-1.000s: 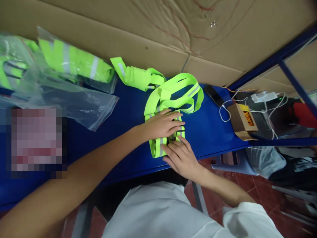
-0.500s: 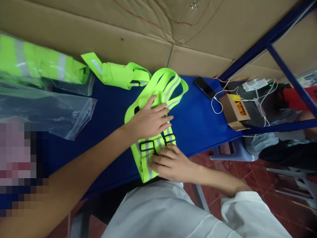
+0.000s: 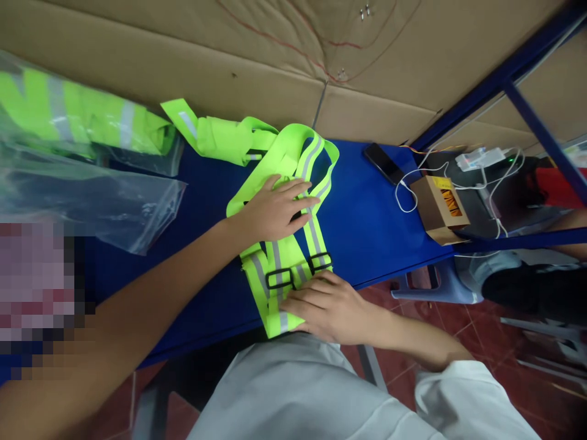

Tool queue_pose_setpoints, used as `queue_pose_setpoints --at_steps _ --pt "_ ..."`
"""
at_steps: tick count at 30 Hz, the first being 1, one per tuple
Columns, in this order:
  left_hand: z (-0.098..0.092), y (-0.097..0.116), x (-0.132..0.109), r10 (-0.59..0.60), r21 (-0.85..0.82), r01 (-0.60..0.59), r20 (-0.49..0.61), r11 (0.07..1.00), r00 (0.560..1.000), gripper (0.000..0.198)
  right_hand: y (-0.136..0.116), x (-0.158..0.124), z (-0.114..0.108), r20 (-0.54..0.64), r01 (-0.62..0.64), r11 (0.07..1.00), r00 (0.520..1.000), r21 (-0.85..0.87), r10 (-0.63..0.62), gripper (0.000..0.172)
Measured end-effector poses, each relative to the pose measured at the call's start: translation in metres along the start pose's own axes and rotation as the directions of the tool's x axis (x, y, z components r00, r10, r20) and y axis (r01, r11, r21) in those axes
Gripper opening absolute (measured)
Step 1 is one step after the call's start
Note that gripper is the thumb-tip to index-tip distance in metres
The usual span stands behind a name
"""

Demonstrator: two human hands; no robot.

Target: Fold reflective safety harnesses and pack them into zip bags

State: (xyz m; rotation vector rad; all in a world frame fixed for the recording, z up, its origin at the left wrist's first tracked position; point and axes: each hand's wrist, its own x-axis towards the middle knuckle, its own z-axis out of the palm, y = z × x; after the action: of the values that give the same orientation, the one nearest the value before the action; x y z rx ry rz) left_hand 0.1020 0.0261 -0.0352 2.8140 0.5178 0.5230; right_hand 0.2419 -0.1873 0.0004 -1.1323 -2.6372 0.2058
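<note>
Blue table (image 3: 367,226), neon straps (image 3: 290,249) (black buckles (image 3: 279,279)), clear bags (image 3: 132,211); phone (image 3: 383,162)

The single view looks from the wearer's head, facing forward and steeply down onto the blue tabletop (image 3: 371,214). It is near enough for the left hand (image 3: 277,211) and right hand (image 3: 328,302) to lie about mid-frame, with white clothing (image 3: 293,391) at the bottom edge. The wide picture sits aslant: the tabletop's front edge climbs rightward beneath cardboard panels (image 3: 257,79).
</note>
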Motion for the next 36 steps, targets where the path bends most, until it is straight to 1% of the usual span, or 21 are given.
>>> queue_pose_setpoints --at_steps 3,5,7,8,10,11,13,14,15,17,19,21,24,28,30,32,34,36 --pt "-0.011 -0.002 0.004 -0.014 -0.078 0.014 0.004 0.997 1.0 0.046 -0.001 -0.001 -0.001 0.016 -0.02 1.0 1.0 0.004 0.02 0.039" --pt "-0.027 0.0 0.003 -0.047 -0.159 0.042 -0.029 0.986 0.998 0.046 -0.001 -0.003 -0.002 0.029 -0.032 0.999 0.999 0.013 0.032 0.04" --pt "-0.047 0.007 -0.005 -0.099 -0.19 0.082 -0.082 0.978 0.992 0.045 0.0 -0.004 -0.003 0.054 -0.03 0.999 0.998 0.028 0.028 0.042" --pt "-0.056 0.011 -0.011 -0.138 -0.175 0.116 -0.116 0.978 0.984 0.044 0.001 -0.004 -0.004 0.062 -0.028 0.999 0.998 0.033 0.026 0.042" --pt "-0.071 0.02 -0.028 -0.257 -0.155 0.237 -0.131 0.959 0.957 0.041 0.002 -0.003 -0.006 0.055 -0.024 0.999 0.998 0.043 0.022 0.042" --pt "-0.074 0.024 -0.038 -0.35 -0.153 0.329 -0.145 0.932 0.925 0.039 0.002 -0.002 -0.007 0.046 -0.023 0.998 0.999 0.05 0.021 0.041" --pt "-0.072 0.029 -0.056 -0.518 -0.139 0.503 -0.117 0.853 0.847 0.035 0.003 -0.002 -0.008 0.033 -0.017 0.997 0.999 0.069 0.015 0.041" --pt "-0.068 0.03 -0.063 -0.567 -0.134 0.555 -0.083 0.821 0.819 0.035 0.002 -0.002 -0.008 0.029 -0.009 0.997 1.0 0.079 0.007 0.041" --pt "-0.062 0.031 -0.068 -0.598 -0.135 0.588 -0.05 0.797 0.8 0.036 0.002 -0.003 -0.007 0.028 0.003 0.996 1.0 0.087 -0.005 0.041" --pt "-0.05 0.032 -0.071 -0.629 -0.146 0.62 -0.023 0.771 0.777 0.043 0.0 -0.004 -0.006 0.02 0.038 0.995 0.999 0.092 -0.04 0.041" --pt "-0.04 0.032 -0.065 -0.65 -0.163 0.636 -0.051 0.754 0.758 0.047 -0.002 -0.006 -0.004 0.013 0.066 0.995 0.998 0.077 -0.068 0.041" --pt "-0.033 0.032 -0.054 -0.655 -0.184 0.635 -0.076 0.75 0.752 0.047 -0.002 -0.008 -0.003 0.011 0.067 0.997 0.998 0.047 -0.068 0.041" --pt "-0.026 0.031 -0.038 -0.651 -0.247 0.616 -0.092 0.748 0.754 0.045 0.002 -0.01 -0.003 -0.003 0.035 0.999 0.999 0.011 -0.035 0.041" --pt "-0.02 0.027 -0.029 -0.684 -0.382 0.605 -0.108 0.698 0.722 0.043 0.008 -0.013 -0.004 -0.06 0.011 1.0 0.998 -0.018 -0.012 0.041" --pt "-0.02 0.028 -0.031 -0.693 -0.446 0.589 -0.103 0.674 0.714 0.041 0.011 -0.015 -0.005 -0.07 0.004 0.999 0.998 -0.034 -0.006 0.042" --pt "-0.024 0.036 -0.037 -0.679 -0.468 0.562 -0.119 0.681 0.724 0.038 0.013 -0.016 -0.007 -0.074 -0.001 0.999 0.997 -0.043 -0.002 0.041" --pt "-0.03 0.049 -0.047 -0.645 -0.443 0.534 -0.144 0.72 0.75 0.033 0.015 -0.017 -0.008 -0.078 -0.003 0.999 0.997 -0.053 -0.001 0.04" --pt "-0.036 0.064 -0.062 -0.611 -0.391 0.525 -0.134 0.756 0.78 0.024 0.015 -0.018 -0.008 -0.082 -0.001 0.998 0.997 -0.068 -0.005 0.04"
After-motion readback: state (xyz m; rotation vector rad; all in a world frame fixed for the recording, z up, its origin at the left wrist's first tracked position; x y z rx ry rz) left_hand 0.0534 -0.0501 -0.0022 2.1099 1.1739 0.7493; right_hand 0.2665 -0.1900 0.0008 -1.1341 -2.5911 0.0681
